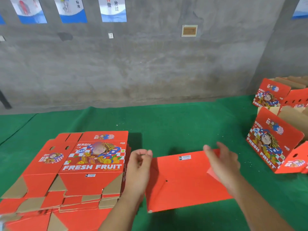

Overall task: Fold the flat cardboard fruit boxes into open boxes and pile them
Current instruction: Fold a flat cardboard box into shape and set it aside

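Standing bottom-up mid-desk, the red box [183, 179] appears mid-fold, its base panels being closed: the right hand [221, 162] presses a flap with flat fingers, the left hand [140, 165] hovers loosely curled, empty; next likely locking the base, flipping, piling beside the finished boxes [275, 144], flat stack [80, 167] waiting left.

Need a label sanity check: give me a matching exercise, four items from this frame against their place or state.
Items:
1. flat box stack
2. box in work
3. folded boxes
4. posters

Places or states:
A. standing open at the right edge
B. on the wall
C. between the two hands
D. lying flat at the left

Pairs: 1-D, 2-C, 3-A, 4-B
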Available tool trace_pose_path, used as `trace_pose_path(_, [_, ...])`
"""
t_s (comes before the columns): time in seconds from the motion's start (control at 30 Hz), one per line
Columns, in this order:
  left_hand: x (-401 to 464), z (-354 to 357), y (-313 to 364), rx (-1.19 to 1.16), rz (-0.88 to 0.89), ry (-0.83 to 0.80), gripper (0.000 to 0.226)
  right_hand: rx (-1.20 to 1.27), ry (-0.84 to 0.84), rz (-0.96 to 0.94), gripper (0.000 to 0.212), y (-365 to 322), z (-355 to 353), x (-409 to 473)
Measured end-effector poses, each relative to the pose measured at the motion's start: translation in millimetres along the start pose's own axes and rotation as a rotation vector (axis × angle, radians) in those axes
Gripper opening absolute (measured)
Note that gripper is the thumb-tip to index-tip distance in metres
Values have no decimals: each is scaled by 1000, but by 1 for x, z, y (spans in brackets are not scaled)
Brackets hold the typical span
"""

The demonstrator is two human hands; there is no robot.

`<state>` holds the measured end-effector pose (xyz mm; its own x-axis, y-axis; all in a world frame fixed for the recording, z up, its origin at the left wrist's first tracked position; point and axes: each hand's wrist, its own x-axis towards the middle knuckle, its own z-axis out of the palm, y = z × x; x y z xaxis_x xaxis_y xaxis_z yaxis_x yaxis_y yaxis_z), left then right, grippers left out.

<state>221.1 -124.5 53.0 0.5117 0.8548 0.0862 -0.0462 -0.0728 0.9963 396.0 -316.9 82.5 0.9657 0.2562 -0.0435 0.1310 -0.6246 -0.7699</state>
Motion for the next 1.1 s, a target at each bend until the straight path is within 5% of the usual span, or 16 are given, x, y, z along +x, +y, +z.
trace_pose_path(0.07, [4,4,12,-202,22,88,9,244,38,145,101,-6,-12,3])
trace_pose_path(0.13, [12,4,18,-329,-63,134,30,556,-76,240,78,-8,-18,0])
trace_pose_path(0.23, [16,-8,23,-325,-456,-172,62,593,-162,116,20,-4,-8,-17])
trace_pose_path(0.3, [10,-17,10,-214,-487,-295,64,557,-168,-19,14,4,1,-26])
trace_pose_path(0.47, [-3,-28,-17,-176,-160,-254,55,487,-220,-186,59,22,6,-24])
trace_pose_path(0.57, [2,-39,-27,2,47,-309,67,518,-367,-86,72,26,7,-17])
trace_pose_path(0.63, [9,-45,-32,114,120,-330,68,664,-304,-8,71,25,11,-13])
trace_pose_path(0.7, [13,-48,-34,114,93,-375,77,654,-209,-37,69,28,18,-7])
trace_pose_path(0.83, [3,-40,-37,119,-99,-410,102,536,-329,59,60,33,39,-6])
trace_pose_path(1.0, [-13,-28,-50,135,-161,-323,55,391,-233,124,120,47,54,-13])
trace_pose_path(1.1, [-18,-25,-53,163,-152,-308,88,-32,30,-211,133,51,48,-15])
